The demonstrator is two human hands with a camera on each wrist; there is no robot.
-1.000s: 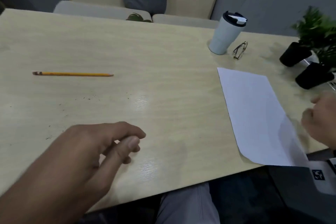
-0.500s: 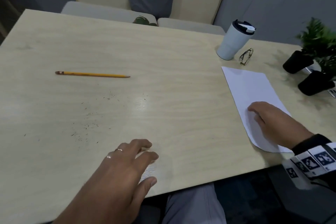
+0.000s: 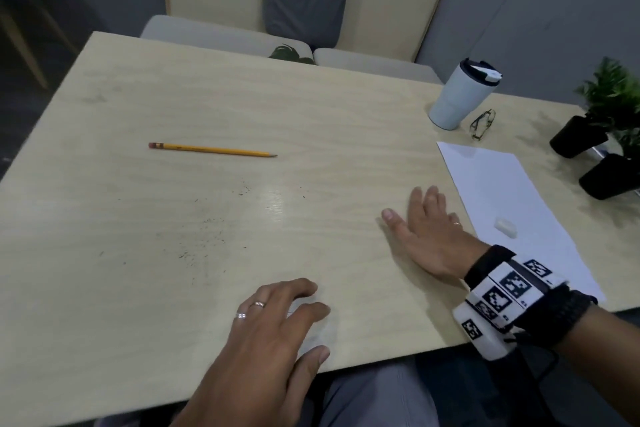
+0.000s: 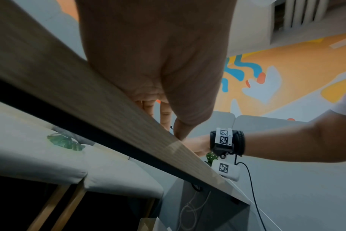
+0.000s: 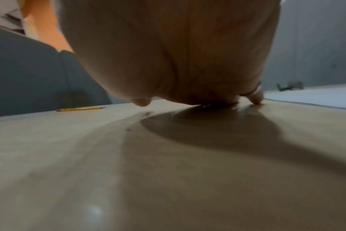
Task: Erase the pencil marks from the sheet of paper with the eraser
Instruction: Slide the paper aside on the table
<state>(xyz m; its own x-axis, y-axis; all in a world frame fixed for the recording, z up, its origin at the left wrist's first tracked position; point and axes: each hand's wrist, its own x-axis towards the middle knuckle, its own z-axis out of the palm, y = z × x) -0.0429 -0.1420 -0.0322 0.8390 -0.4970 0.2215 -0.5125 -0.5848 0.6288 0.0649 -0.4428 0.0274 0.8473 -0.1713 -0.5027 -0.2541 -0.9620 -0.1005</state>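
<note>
The eraser [image 3: 505, 227] lies free on the sheet of paper [image 3: 491, 184], just to the right of the right hand [image 3: 427, 236], which rests flat and empty on the table [image 3: 207, 97], so it is nearer than the empty, loosely curled left hand [image 3: 273, 329].

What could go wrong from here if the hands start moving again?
The sheet of paper overhangs the table's near edge, so a brush from the right hand, flat beside it, may slide it off along with the loose eraser lying on it. Dark crumbs on the wood could smear back onto the paper. The travel mug stands close behind the sheet and could be knocked over.
</note>
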